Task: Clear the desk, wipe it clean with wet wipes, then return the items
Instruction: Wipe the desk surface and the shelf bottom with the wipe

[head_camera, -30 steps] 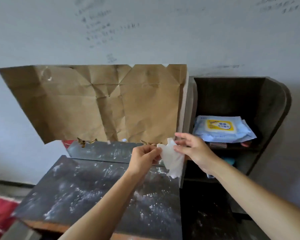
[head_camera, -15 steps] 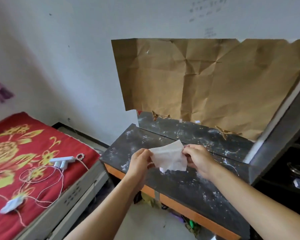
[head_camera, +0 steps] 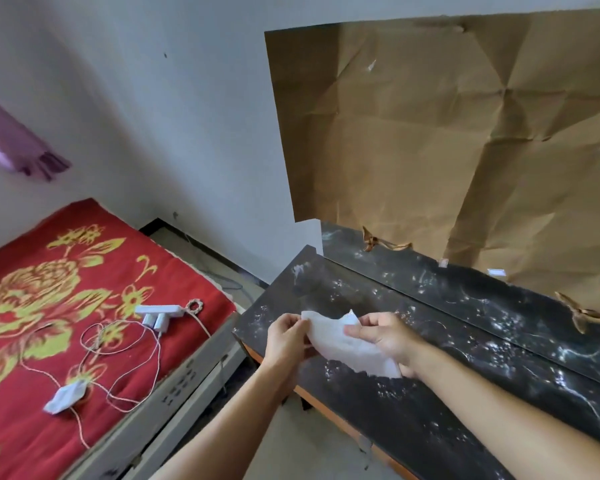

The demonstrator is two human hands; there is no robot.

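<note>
Wipe stretched between both hands over the dusty desk.
Left hand pinches its left edge, right hand its right; the sheet hangs just above the desk's left end.

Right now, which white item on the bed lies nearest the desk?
The power strip with two plugs, near the desk corner; the other white piece lies farther off along the cord.

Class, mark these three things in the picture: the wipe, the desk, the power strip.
wipe (head_camera: 336, 341), head view, middle of the sheet
desk (head_camera: 499, 327), head view, bare dusty top
power strip (head_camera: 158, 310), head view, white body
</note>
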